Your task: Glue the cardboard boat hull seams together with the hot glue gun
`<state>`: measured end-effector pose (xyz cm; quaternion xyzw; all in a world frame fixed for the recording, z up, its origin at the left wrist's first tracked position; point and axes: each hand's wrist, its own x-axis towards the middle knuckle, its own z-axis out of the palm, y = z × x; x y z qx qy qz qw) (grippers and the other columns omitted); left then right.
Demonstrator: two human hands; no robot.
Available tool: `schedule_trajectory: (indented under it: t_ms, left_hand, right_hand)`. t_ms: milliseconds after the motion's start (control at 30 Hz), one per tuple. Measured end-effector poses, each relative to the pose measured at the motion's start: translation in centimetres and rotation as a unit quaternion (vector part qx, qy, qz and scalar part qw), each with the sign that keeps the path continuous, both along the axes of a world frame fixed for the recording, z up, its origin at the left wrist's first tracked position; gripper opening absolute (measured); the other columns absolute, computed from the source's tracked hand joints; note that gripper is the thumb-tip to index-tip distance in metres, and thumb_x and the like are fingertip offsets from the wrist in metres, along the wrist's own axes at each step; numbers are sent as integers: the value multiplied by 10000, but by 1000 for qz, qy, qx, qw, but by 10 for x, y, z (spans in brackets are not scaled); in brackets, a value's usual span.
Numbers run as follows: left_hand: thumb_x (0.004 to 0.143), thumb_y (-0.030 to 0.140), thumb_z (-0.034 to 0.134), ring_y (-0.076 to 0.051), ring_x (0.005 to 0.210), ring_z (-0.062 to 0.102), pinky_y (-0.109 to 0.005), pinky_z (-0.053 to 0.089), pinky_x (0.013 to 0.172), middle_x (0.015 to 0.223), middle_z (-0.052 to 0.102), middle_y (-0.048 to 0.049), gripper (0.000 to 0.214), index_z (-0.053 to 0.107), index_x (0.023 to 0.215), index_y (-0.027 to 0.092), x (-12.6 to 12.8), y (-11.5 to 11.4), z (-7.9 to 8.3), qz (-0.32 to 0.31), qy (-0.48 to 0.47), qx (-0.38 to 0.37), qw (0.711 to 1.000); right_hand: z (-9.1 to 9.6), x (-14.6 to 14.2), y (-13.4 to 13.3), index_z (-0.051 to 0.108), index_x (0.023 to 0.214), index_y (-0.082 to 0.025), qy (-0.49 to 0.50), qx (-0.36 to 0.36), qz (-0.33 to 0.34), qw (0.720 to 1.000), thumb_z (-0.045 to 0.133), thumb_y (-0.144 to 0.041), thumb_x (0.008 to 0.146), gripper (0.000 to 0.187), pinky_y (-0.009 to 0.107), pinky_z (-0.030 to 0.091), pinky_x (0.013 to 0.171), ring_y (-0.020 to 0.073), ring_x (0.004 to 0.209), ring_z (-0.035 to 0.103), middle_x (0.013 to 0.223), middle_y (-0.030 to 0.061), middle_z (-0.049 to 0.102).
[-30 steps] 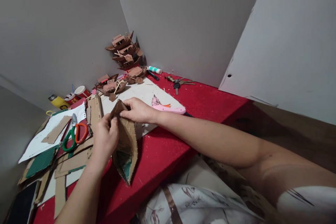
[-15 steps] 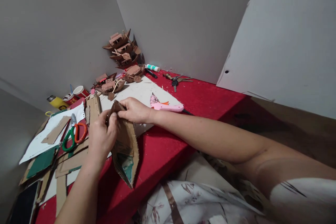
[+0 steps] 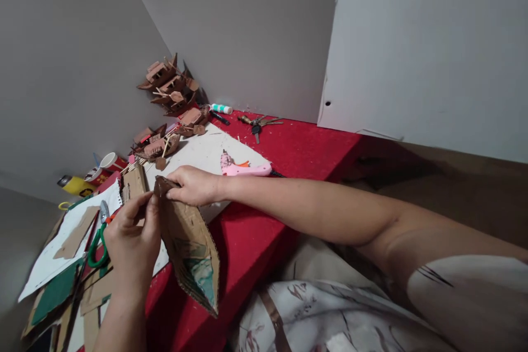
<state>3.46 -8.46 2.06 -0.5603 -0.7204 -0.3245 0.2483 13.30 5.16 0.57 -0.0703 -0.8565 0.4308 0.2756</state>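
Observation:
A cardboard boat hull (image 3: 187, 231) with pointed ends and a patch of green inside its near end hangs over the front of the red table. My left hand (image 3: 134, 231) pinches the left side of its far tip between thumb and fingers. From the right, my right hand (image 3: 193, 184) grips the hull's edge close to that same tip, its fingertips partly hidden behind the cardboard. Beyond my right forearm a pink glue gun (image 3: 247, 168) lies on a white board (image 3: 206, 154). Scissors with green and orange handles (image 3: 97, 247) lie left, partly behind my left hand.
Several small brown model boats (image 3: 165, 85) stand stacked in the back corner, others in front of them. Keys (image 3: 256, 127), a glue bottle (image 3: 221, 109), cups (image 3: 112, 161) and a yellow bottle (image 3: 76, 185) line the back. Cardboard scraps (image 3: 76, 234) cover the left side.
The view has turned to the right, so things sit further left. My left hand has loosened from wrapping the far tip to a fingertip pinch. My right hand keeps its hold.

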Motion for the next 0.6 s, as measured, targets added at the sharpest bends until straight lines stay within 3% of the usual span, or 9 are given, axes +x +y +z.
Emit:
schedule_trajectory:
  t_ms: [367, 600]
  left_hand:
    - [861, 302, 569, -139, 631, 559, -252, 422, 620, 739, 646, -24, 190, 677, 930, 163, 9, 2, 2, 3, 1, -14, 1000]
    - [860, 308, 562, -142, 655, 567, -264, 442, 648, 752, 647, -28, 186, 671, 916, 169, 7, 4, 0, -5, -8, -15, 1000]
  right_hand:
    - [2, 2, 1, 432, 593, -152, 33, 0, 14, 999, 522, -41, 761, 220, 194, 300, 582, 87, 596, 416, 585, -51, 439]
    - [1, 1, 2, 481, 626, -143, 38, 23, 6, 999, 510, -44, 767, 175, 210, 324, 607, 109, 633, 460, 631, -20, 517]
